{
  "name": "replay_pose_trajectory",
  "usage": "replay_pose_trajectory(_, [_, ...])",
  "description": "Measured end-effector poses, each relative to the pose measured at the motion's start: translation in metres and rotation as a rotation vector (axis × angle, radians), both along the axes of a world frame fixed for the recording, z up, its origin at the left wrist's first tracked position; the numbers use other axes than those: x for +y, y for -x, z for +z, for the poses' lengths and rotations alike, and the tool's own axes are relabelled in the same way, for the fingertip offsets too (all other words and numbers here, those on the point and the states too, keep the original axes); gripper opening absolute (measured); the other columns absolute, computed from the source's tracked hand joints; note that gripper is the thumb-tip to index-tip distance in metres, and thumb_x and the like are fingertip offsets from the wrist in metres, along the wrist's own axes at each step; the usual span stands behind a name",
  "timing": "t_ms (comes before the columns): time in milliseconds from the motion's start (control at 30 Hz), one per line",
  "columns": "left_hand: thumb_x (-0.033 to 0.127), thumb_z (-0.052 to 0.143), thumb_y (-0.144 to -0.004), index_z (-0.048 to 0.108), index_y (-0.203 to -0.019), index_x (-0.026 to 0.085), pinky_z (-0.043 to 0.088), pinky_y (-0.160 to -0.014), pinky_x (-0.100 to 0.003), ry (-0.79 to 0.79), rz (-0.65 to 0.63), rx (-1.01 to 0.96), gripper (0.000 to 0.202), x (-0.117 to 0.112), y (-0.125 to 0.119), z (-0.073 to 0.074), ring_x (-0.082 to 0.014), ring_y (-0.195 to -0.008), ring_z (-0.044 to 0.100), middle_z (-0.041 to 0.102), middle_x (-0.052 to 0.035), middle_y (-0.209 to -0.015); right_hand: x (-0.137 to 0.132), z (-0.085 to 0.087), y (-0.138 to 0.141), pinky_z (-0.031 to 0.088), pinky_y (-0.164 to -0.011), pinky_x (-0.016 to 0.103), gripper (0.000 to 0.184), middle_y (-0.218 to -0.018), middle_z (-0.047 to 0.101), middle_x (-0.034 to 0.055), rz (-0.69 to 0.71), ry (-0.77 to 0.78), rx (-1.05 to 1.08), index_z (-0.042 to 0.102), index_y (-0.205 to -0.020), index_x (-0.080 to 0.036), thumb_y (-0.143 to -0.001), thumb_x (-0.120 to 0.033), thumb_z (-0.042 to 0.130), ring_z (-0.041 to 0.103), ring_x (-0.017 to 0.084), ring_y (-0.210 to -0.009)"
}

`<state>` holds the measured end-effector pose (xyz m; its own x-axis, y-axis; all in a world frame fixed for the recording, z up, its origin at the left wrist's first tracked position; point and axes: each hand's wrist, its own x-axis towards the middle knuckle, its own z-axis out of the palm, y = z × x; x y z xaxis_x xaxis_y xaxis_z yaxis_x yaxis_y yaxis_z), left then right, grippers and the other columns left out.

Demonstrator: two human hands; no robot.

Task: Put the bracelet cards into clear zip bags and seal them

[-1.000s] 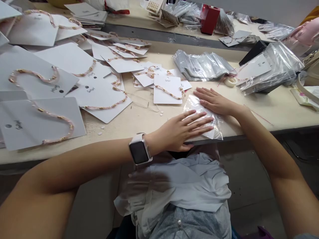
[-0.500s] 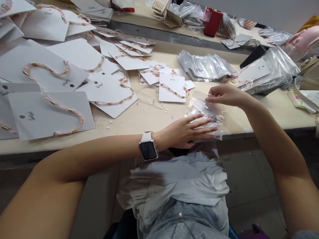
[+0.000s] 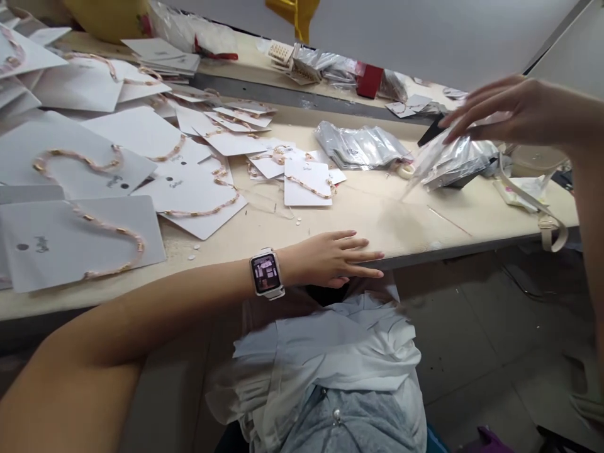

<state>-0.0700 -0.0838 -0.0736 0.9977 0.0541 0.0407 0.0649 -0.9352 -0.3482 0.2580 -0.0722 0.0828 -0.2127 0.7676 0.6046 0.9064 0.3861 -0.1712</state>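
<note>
The right hand's fingers (image 3: pixel 476 113) are pinched narrow on the upper edge of a clear plastic bag (image 3: pixel 436 160), which hangs tilted from them over the right of the worktop, its lower corner pointing down and left. Nothing inside the bag can be made out. The left hand (image 3: pixel 328 261) lies low at the near edge of the worktop (image 3: pixel 368 214), its fingers (image 3: pixel 361 257) slightly spread and holding nothing. On that wrist sits a white-strapped smartwatch (image 3: pixel 265 274), its lit screen too small to read.

Just beyond the left fingers lies a white display card (image 3: pixel 306 184) carrying a pink beaded necklace (image 3: pixel 306 187) with gold tube beads. More such cards and necklaces spread across the left of the worktop. Each card bears a small dark script logo, possibly "Gafight", though it is too blurred to read with certainty. Behind the hanging bag sits a pile of clear bags (image 3: pixel 453 165), with another pile (image 3: pixel 358 146) to its left. On the raised back shelf stands a red box (image 3: pixel 369 80), with no legible writing.
</note>
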Motion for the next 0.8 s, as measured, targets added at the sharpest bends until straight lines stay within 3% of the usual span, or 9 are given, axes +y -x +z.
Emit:
replay_pose_trajectory(167, [0.028, 0.048, -0.098, 0.038, -0.151, 0.031, 0.034, -0.118, -0.045, 0.037, -0.037, -0.010, 0.054, 0.006, 0.001, 0.000, -0.0249, -0.142, 0.040, 0.033, 0.0005, -0.159, -0.003, 0.027, -0.020, 0.043, -0.106, 0.031, 0.031, -0.133, 0.060, 0.0051, -0.139, -0.215, -0.203, 0.076, -0.107, -0.024, -0.098, -0.019, 0.047, 0.057, 0.015, -0.119])
replay_pose_trajectory(267, [0.026, 0.047, -0.098, 0.040, -0.149, 0.030, 0.035, -0.117, -0.045, 0.042, -0.054, -0.005, 0.052, 0.007, 0.001, 0.002, -0.0255, -0.141, 0.042, 0.038, -0.0009, -0.157, 0.010, 0.034, -0.030, 0.041, -0.108, 0.025, 0.032, -0.130, 0.061, 0.0080, -0.164, -0.308, -0.283, 0.077, -0.106, -0.017, -0.096, -0.012, 0.047, 0.055, 0.013, -0.123])
replay_pose_trajectory(333, [0.024, 0.048, -0.097, 0.042, -0.148, 0.030, 0.036, -0.116, -0.044, 0.042, -0.052, -0.012, 0.052, 0.007, 0.001, 0.002, -0.0251, -0.140, 0.043, 0.041, -0.0007, -0.155, 0.025, 0.032, -0.039, 0.035, -0.113, 0.026, 0.033, -0.131, 0.061, 0.0095, -0.219, -0.240, -0.369, 0.077, -0.104, -0.014, -0.093, -0.004, 0.048, 0.053, 0.013, -0.126])
replay_pose_trajectory(433, [0.021, 0.049, -0.096, 0.044, -0.147, 0.031, 0.038, -0.115, -0.043, 0.047, -0.059, -0.039, 0.052, 0.006, 0.001, 0.002, -0.0248, -0.138, 0.046, 0.044, -0.0009, -0.153, 0.046, 0.016, -0.051, 0.024, -0.117, 0.043, 0.040, -0.139, 0.057, 0.0075, -0.317, -0.031, -0.493, 0.078, -0.097, -0.017, -0.083, 0.008, 0.051, 0.045, 0.021, -0.134])
replay_pose_trajectory(533, [0.021, 0.049, -0.096, 0.046, -0.145, 0.031, 0.037, -0.116, -0.041, 0.071, -0.077, -0.074, 0.050, 0.006, 0.002, 0.002, -0.0227, -0.138, 0.046, 0.047, -0.0009, -0.152, 0.056, -0.003, -0.047, 0.024, -0.112, 0.050, 0.040, -0.139, 0.058, 0.0070, -0.311, 0.009, -0.435, 0.078, -0.089, -0.017, -0.081, 0.005, 0.047, 0.042, 0.023, -0.135])
replay_pose_trajectory(633, [0.025, 0.047, -0.099, 0.046, -0.145, 0.029, 0.036, -0.116, -0.036, 0.099, -0.055, -0.091, 0.047, 0.008, 0.002, 0.006, -0.0197, -0.135, 0.048, 0.047, -0.0017, -0.152, 0.046, -0.018, -0.015, 0.026, -0.112, 0.050, 0.041, -0.127, 0.066, 0.0101, -0.215, -0.132, -0.321, 0.077, -0.079, -0.017, -0.077, 0.005, 0.043, 0.048, 0.025, -0.128])
replay_pose_trajectory(700, [0.028, 0.044, -0.101, 0.047, -0.145, 0.028, 0.039, -0.113, -0.035, 0.091, -0.009, -0.126, 0.044, 0.013, 0.004, 0.012, -0.0200, -0.130, 0.052, 0.049, -0.0031, -0.150, 0.024, -0.025, 0.024, 0.036, -0.110, 0.043, 0.047, -0.116, 0.070, 0.0069, -0.079, -0.199, -0.294, 0.077, -0.080, -0.021, -0.076, 0.006, 0.039, 0.057, 0.022, -0.116])
replay_pose_trajectory(733, [0.029, 0.043, -0.101, 0.048, -0.144, 0.027, 0.041, -0.111, -0.036, 0.072, 0.018, -0.161, 0.043, 0.016, 0.005, 0.016, -0.0209, -0.128, 0.054, 0.051, -0.0042, -0.148, 0.009, -0.028, 0.047, 0.045, -0.105, 0.037, 0.046, -0.107, 0.072, 0.0030, 0.024, -0.205, -0.284, 0.076, -0.081, -0.025, -0.077, 0.003, 0.039, 0.063, 0.018, -0.104])
replay_pose_trajectory(800, [0.028, 0.040, -0.102, 0.050, -0.141, 0.023, 0.042, -0.111, -0.039, 0.009, 0.102, -0.241, 0.041, 0.023, 0.010, 0.025, -0.0226, -0.127, 0.053, 0.053, -0.0067, -0.146, -0.027, -0.036, 0.096, 0.057, -0.085, 0.035, 0.042, -0.100, 0.074, -0.0030, 0.388, -0.097, -0.193, 0.076, -0.089, -0.033, -0.082, -0.009, 0.042, 0.068, 0.018, -0.090])
